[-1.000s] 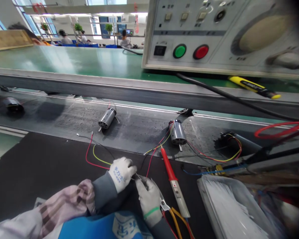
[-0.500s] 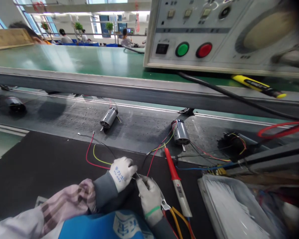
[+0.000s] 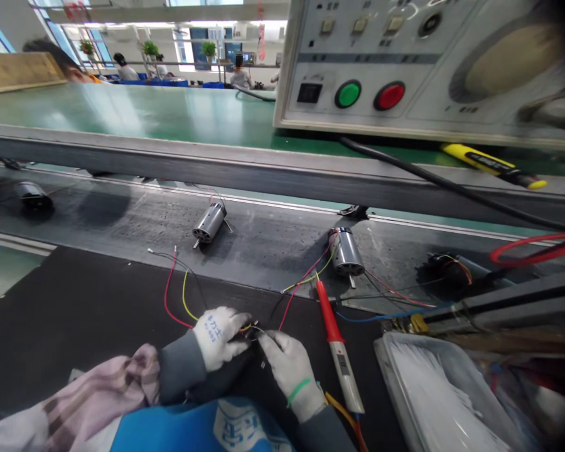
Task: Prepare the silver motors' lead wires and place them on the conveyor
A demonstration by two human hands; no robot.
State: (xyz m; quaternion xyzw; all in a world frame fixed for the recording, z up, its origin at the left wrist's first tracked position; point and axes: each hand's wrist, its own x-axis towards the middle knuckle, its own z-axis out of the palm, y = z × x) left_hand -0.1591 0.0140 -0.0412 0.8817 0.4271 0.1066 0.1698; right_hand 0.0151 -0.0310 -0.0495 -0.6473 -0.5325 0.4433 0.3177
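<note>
My left hand (image 3: 221, 338), in a white glove, is closed around wires beside a small dark part (image 3: 251, 334) whose kind I cannot make out. A red wire (image 3: 167, 292) and a yellow wire (image 3: 184, 296) trail from it to the left, along with a black one. Opposite it, my gloved right hand (image 3: 287, 364) pinches a thin pale strand (image 3: 260, 331) close to the left fingertips. An orange tool handle (image 3: 341, 408) shows below the right wrist; the rest of that tool is hidden. A red-and-grey test probe (image 3: 336, 342) lies to the right.
Silver motors (image 3: 210, 223) with wires lie on the grey conveyor (image 3: 273, 251); another motor (image 3: 346, 251) sits behind the probe. To the right stands a clear bin (image 3: 390, 376) of white strips. An instrument box (image 3: 358, 119) and a yellow marker (image 3: 492, 164) rest on the green shelf (image 3: 169, 113).
My left hand has moved slightly left and down, showing the dark part and yellow wire at its fingers. The right hand has turned, and the cutters' metal head beside it no longer shows.
</note>
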